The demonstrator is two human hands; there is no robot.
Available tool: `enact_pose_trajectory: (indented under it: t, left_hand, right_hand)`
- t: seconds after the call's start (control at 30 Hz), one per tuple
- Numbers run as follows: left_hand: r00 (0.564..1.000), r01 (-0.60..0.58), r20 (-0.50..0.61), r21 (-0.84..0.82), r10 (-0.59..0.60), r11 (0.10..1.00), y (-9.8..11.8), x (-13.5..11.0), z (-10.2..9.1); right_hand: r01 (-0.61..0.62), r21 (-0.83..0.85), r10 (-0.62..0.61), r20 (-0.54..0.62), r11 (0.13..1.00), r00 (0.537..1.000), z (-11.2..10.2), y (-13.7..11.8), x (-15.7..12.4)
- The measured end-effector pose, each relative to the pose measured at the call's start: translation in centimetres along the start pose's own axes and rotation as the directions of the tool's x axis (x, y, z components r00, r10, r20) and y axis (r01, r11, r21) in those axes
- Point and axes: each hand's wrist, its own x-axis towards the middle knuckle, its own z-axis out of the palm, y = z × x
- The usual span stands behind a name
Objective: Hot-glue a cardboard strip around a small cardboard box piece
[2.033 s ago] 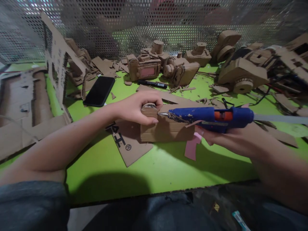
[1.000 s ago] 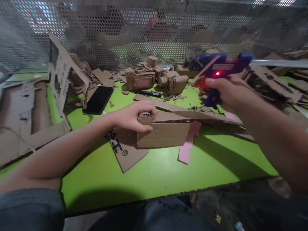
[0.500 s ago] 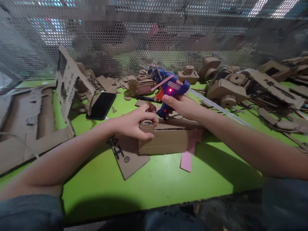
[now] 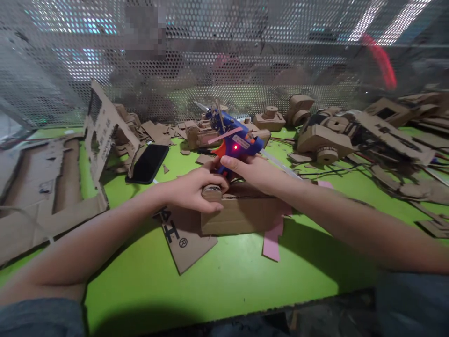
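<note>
My left hand [image 4: 192,191] grips a small cardboard roll [image 4: 212,191] on top of a corrugated cardboard box [image 4: 238,216]. My right hand [image 4: 247,169] holds a blue hot glue gun [image 4: 234,139] just above and beside my left hand. The gun has an orange trigger and a lit red light, and its nozzle points up and to the left. A long translucent glue stick [image 4: 280,164] runs from its back end toward the lower right. A pink paper strip [image 4: 272,241] sticks out from under the box.
A printed cardboard scrap [image 4: 184,241] lies under the box's left end on the green table [image 4: 140,281]. A black phone [image 4: 147,164] lies to the left. Cardboard models [image 4: 326,140] and offcuts line the back, before a perforated metal screen [image 4: 224,61].
The glue gun has moved left from the far right, and my right hand now sits over the box beside my left hand. My left hand stays on the roll.
</note>
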Motion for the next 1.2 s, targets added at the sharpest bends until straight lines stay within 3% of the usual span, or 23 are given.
enact_pose_trajectory:
  t: [0.1, 0.23, 0.33, 0.43, 0.47, 0.53, 0.6, 0.63, 0.77, 1.0, 1.07, 1.2]
  left_hand:
    - [1.000, 0.018, -0.022, 0.014, -0.018, 1.000, -0.2, -0.1, 0.1]
    - [1.000, 0.001, -0.025, -0.006, -0.001, 1.000, -0.3, 0.0, 0.2]
    - [1.000, 0.000, -0.006, -0.008, 0.000, 1.000, -0.3, 0.0, 0.2]
    - [1.000, 0.030, 0.006, -0.005, -0.030, 1.000, 0.0, 0.0, 0.1]
    - [0.999, 0.046, 0.012, -0.010, -0.046, 0.999, 0.1, 0.0, 0.1]
    - [0.997, 0.076, 0.027, -0.022, -0.075, 0.997, 0.3, 0.0, -0.1]
    - [0.995, 0.093, 0.038, -0.031, -0.092, 0.995, 0.6, 0.0, -0.2]
    - [0.994, 0.098, 0.040, -0.034, -0.097, 0.995, 0.7, 0.0, -0.2]
    - [0.995, 0.095, 0.038, -0.033, -0.094, 0.995, 0.9, -0.1, -0.3]
    - [0.997, 0.069, 0.034, -0.002, -0.069, 0.998, 0.9, -0.2, -0.1]
    - [0.998, 0.054, 0.028, -0.004, -0.054, 0.999, 0.9, -0.3, -0.1]
    - [0.999, 0.038, 0.026, -0.014, -0.038, 0.999, 0.8, -0.2, -0.1]
  right_hand:
    - [-0.122, 0.079, 0.118, 0.052, 0.989, 0.992, 0.2, -0.3, -0.2]
    - [-0.169, 0.009, 0.167, 0.111, 0.986, 0.980, -0.4, -0.9, -0.6]
    - [-0.051, -0.091, 0.066, 0.173, 0.995, 0.983, -1.4, -1.1, -2.0]
    - [0.182, -0.186, -0.143, 0.205, 0.966, 0.968, -2.4, -0.7, -4.8]
    - [0.282, -0.204, -0.253, 0.154, 0.938, 0.955, -2.7, -0.4, -5.8]
    - [0.396, -0.320, -0.435, -0.058, 0.861, 0.898, -3.4, 0.5, -7.4]
    - [0.358, -0.498, -0.527, -0.253, 0.790, 0.812, -3.9, 1.7, -7.9]
    - [0.299, -0.555, -0.521, -0.297, 0.776, 0.800, -4.2, 2.4, -7.8]
    - [0.147, -0.534, -0.339, -0.281, 0.833, 0.898, -4.7, 4.3, -6.8]
    - [0.202, -0.397, -0.289, -0.173, 0.895, 0.942, -5.9, 2.9, -6.6]
    - [0.198, -0.418, -0.294, -0.179, 0.887, 0.939, -6.1, 2.6, -6.5]
    - [0.189, -0.515, -0.368, -0.270, 0.836, 0.890, -5.7, 3.0, -6.2]
